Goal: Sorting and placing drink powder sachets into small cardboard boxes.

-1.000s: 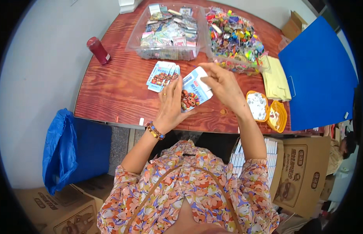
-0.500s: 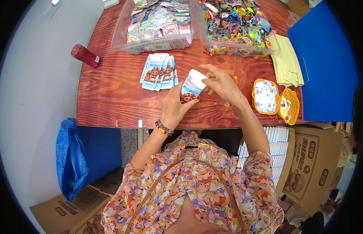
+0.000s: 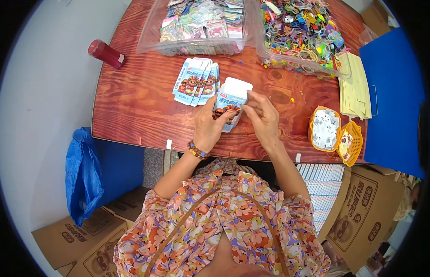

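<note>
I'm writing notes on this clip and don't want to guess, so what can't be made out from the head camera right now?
In the head view:
Inside of the held box: hidden by its front panel.
Part of that front: covered by the left hand.
Whether the right hand pinches or merely touches the box: its own fingers hide it.
Far ends of the packet bin and trinket bin: cut off by the top edge.
Marks on the small white pieces: too small.

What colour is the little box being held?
The box is mostly light blue and white, best in head view.

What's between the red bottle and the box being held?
A fan of light-blue cartons lies between the red bottle and the held box in the head view.
</note>
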The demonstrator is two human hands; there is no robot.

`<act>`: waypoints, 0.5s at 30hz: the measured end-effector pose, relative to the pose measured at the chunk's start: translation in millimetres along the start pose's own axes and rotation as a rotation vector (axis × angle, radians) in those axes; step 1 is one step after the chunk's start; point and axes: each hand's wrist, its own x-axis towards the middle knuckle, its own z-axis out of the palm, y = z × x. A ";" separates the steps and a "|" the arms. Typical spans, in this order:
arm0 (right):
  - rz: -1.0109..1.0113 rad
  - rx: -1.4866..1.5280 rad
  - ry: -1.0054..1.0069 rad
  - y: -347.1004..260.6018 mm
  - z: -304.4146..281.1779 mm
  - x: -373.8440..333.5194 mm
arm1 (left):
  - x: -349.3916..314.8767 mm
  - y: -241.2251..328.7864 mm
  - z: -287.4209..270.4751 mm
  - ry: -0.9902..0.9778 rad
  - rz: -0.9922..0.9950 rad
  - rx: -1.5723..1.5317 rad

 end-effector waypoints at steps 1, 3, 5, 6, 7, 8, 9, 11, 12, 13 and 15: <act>-0.073 -0.060 -0.037 3.6 0.3 1.3 | 1.1 -6.4 -1.9 -0.031 0.037 -0.036; -0.143 -0.121 -0.087 6.4 -3.1 7.0 | 0.0 -13.2 -7.9 -0.053 0.066 -0.075; 0.001 0.056 -0.247 3.3 -12.1 12.8 | -3.2 0.5 -20.8 -0.161 -0.040 -0.284; 0.049 0.116 -0.267 -3.3 -14.2 14.8 | -4.5 3.5 -27.0 -0.151 -0.048 -0.286; 0.053 0.115 -0.278 -7.9 -16.8 18.4 | -4.4 7.0 -34.5 -0.211 -0.005 -0.274; 0.022 0.054 -0.339 -11.2 -19.7 22.6 | -4.6 9.4 -40.6 -0.270 0.037 -0.262; -0.010 -0.007 -0.400 -14.4 -20.8 26.6 | -5.4 9.4 -43.6 -0.331 0.080 -0.249; 0.000 -0.050 -0.431 -23.1 -20.3 32.3 | -7.0 7.0 -44.9 -0.320 0.090 -0.258; 0.005 -0.092 -0.454 -24.8 -19.8 34.0 | -6.4 6.3 -49.5 -0.362 0.080 -0.201; 0.010 -0.096 -0.458 -22.4 -19.3 35.5 | -4.4 5.1 -50.8 -0.404 0.074 -0.145; -0.211 -0.194 -0.470 -16.6 -18.6 35.7 | -2.9 -1.8 -47.0 -0.405 0.052 -0.283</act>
